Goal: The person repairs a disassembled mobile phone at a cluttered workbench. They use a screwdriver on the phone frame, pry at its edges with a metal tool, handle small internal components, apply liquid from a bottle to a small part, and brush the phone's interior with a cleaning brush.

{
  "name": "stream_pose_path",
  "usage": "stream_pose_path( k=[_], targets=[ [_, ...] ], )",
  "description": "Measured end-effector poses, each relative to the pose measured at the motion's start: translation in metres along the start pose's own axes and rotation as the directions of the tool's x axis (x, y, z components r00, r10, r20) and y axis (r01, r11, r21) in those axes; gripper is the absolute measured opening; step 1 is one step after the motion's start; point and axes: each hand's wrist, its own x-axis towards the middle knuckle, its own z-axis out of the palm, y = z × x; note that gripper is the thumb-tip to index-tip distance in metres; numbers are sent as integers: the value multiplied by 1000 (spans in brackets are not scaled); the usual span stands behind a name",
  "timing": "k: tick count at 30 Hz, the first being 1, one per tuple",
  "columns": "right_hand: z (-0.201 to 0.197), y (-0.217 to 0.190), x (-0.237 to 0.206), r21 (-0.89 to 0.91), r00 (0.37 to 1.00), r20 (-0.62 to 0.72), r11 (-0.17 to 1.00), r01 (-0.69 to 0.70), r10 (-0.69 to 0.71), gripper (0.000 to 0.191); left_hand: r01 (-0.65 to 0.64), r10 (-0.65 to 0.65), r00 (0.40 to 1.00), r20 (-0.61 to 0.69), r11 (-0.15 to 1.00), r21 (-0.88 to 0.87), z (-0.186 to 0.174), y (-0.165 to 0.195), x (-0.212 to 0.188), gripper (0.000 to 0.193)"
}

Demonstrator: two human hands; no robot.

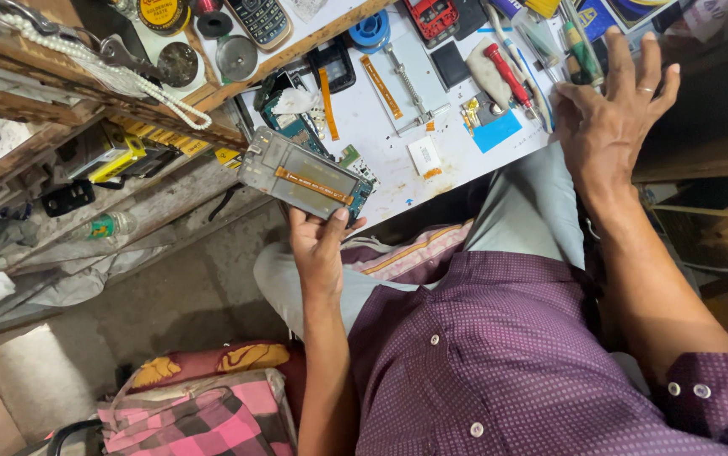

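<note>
Purple shirt in the foreground, an opened phone frame is pinched in the left hand, long axis running leftward, while the right hand is spread, gripping nothing, over the bench.

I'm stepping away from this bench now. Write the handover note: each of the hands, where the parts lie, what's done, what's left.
Left hand: holds the opened phone frame by its lower edge, inner side up, an orange flex strip across it.
Right hand: open, fingers spread, holding nothing, over the tools at the white worktop's right end, near the red-handled screwdriver.
On the worktop: loose orange flex cables, a blue pad.
Done: phone is open, insides exposed.
Left: no tool picked up; loose parts lie unfitted.
</note>
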Motion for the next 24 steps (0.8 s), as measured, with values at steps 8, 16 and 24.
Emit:
stream_pose_path(
  k=[8,16,24],
  targets=[
    [12,4,-3,-48,1000,-12,999,-12,12,20,9,-9,1000,28,1000,9,7,1,-2,50],
    [2,11,-26,-132,1000,-12,991,-3,2,13,8,-8,999,41,1000,13,8,-2,-1,47],
    [-38,-10,-40,138,951,146,947,-291,271,15,20,-20,997,78,1000,3,9,-6,0,48]
  ],
)
